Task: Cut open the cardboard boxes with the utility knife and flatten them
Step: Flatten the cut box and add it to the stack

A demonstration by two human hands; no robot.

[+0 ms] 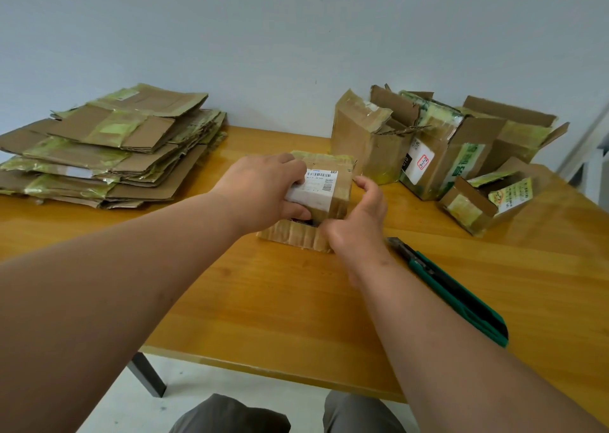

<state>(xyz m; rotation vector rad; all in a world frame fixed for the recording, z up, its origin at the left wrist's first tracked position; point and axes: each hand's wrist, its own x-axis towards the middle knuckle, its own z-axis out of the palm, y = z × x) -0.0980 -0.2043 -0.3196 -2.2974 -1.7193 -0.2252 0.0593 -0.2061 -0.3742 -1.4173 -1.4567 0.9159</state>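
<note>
The wall point(296, 30) is plain pale blue-grey and evenly lit. The surface point(280, 300), glossy yellow-orange wood, stands against it on a dark metal leg point(146, 375). The floor point(197, 389) is light and speckled.

Green utility knife point(461, 292), brown boxes point(428, 149), orange-yellow wooden table point(280, 300)
</note>
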